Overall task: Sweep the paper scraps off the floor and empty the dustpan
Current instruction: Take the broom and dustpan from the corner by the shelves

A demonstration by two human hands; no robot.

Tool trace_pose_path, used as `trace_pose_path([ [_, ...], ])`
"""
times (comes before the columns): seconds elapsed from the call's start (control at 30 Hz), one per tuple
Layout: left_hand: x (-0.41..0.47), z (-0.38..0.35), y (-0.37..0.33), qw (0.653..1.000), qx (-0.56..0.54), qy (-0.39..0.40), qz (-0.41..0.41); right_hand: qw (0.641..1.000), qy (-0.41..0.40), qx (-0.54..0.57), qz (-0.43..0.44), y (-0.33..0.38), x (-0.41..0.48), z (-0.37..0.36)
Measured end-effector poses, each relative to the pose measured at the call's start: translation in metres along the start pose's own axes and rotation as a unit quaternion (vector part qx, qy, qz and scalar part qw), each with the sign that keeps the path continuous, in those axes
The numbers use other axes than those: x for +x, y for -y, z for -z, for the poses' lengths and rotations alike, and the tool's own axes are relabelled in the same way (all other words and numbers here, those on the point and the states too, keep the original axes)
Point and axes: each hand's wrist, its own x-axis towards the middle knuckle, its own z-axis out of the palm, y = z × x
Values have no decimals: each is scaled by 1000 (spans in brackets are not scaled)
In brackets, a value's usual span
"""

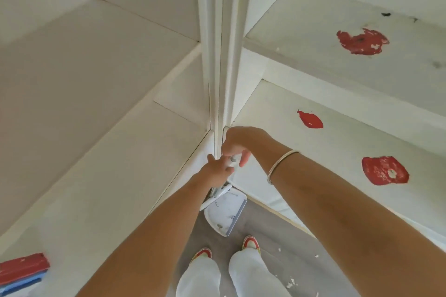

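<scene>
- Left grip [218, 166] curled round the white handle [232, 160], right grip [235, 142] pinched its top from above.
- Dustpan [225, 212] sat on the grey floor [265, 236] straight below them, against the wall corner [222, 79].
- Scraps [290, 281] lay near the right shoe [251, 243], apart from the dustpan.

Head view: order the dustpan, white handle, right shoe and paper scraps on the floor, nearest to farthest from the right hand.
1. The white handle: its top is gripped by the right hand.
2. The dustpan: on the floor, below the hand.
3. The right shoe: back toward the person.
4. The paper scraps: lower right, beyond the shoe.
</scene>
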Motion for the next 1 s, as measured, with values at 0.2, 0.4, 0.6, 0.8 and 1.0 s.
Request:
trace_pose_path([
  [0.2,-11,-11,-4,991,40,74,-101,997,-14,23,-78,-21,-35,-23],
  [0.4,-25,-32,-36,979,78,132,-135,982,-58,119,-135,-62,-82,-52],
  [0.6,-46,-63,-76,943,169,193,-213,957,-79,206,-189,-111,-133,-97],
  [0.8,-62,-106,-91,923,185,234,-241,937,-94,257,-218,-137,-172,-145],
  [1.0,-90,-139,-111,904,230,244,-264,921,-106,296,-230,-166,-205,-189],
])
